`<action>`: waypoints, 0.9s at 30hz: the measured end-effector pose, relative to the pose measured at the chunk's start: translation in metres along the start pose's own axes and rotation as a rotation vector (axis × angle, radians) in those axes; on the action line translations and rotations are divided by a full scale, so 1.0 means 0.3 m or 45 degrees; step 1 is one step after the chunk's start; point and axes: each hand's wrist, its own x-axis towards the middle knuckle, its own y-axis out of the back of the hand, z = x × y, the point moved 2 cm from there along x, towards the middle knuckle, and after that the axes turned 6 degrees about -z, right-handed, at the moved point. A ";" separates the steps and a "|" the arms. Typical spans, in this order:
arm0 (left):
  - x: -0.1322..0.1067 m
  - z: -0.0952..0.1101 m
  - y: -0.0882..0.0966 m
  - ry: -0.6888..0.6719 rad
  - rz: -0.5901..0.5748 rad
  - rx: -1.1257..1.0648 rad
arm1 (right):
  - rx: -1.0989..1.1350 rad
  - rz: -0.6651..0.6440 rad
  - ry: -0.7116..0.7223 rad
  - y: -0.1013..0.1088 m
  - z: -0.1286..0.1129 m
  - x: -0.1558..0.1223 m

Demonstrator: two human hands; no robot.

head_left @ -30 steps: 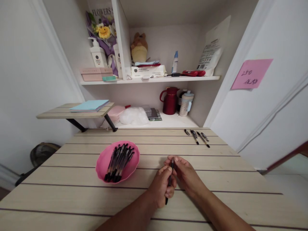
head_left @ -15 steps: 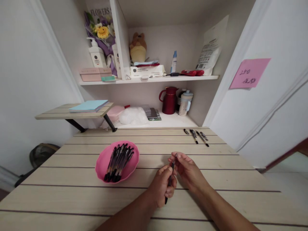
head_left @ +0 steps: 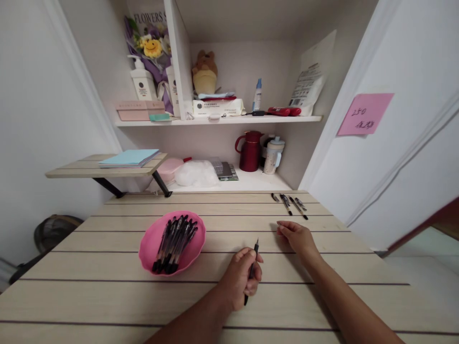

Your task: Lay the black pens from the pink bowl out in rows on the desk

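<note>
My left hand (head_left: 241,276) is wrapped around a black pen (head_left: 251,267), which slants with its bare, pointed tip up and its dark end below the fist. Apart from it, to the right, my right hand (head_left: 297,238) is closed in a pinch above the table; whatever sits between thumb and forefinger is too small to make out. Left of my hands a pink bowl (head_left: 196,248) with a wavy rim holds several black pens (head_left: 175,243), lying side by side. Beyond my right hand a few pens (head_left: 298,209) and small dark pen caps (head_left: 275,197) lie near the table's back edge.
The slatted wooden table (head_left: 118,306) spans the front. A small raised shelf (head_left: 82,168) with blue paper (head_left: 129,157) stands at the back left. Behind are a red jug (head_left: 250,152), a cup (head_left: 273,156) and a plastic bag (head_left: 197,174). A pink note (head_left: 366,113) hangs at right.
My right hand has left the pen's tip and moved right and slightly away, still pinched. The pen's point now shows bare. My left hand keeps its hold. The view has shifted slightly.
</note>
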 end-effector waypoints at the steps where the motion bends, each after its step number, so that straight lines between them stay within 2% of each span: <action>1: -0.001 0.001 -0.001 -0.003 0.001 0.002 | -0.065 0.001 0.024 0.009 0.011 0.011; 4: -0.003 0.004 -0.004 -0.003 -0.009 0.010 | -0.368 0.007 0.136 0.029 0.018 0.039; 8: -0.004 0.004 -0.003 -0.008 -0.015 -0.004 | -1.067 0.034 0.270 0.053 -0.024 0.089; 10: -0.002 0.003 -0.002 -0.010 -0.020 -0.016 | -1.376 0.011 0.258 0.062 -0.050 0.130; 13: -0.001 0.002 -0.002 0.002 -0.023 -0.020 | -1.692 -0.052 0.139 0.068 -0.080 0.206; 16: -0.002 0.002 -0.004 0.012 -0.006 -0.014 | -1.854 -0.102 0.051 0.064 -0.096 0.284; 20: -0.002 0.001 -0.006 0.009 0.001 -0.014 | -1.901 -0.120 0.042 0.051 -0.101 0.366; 27: 0.004 -0.005 -0.002 0.029 0.003 -0.052 | -1.958 -0.161 0.021 0.028 -0.081 0.434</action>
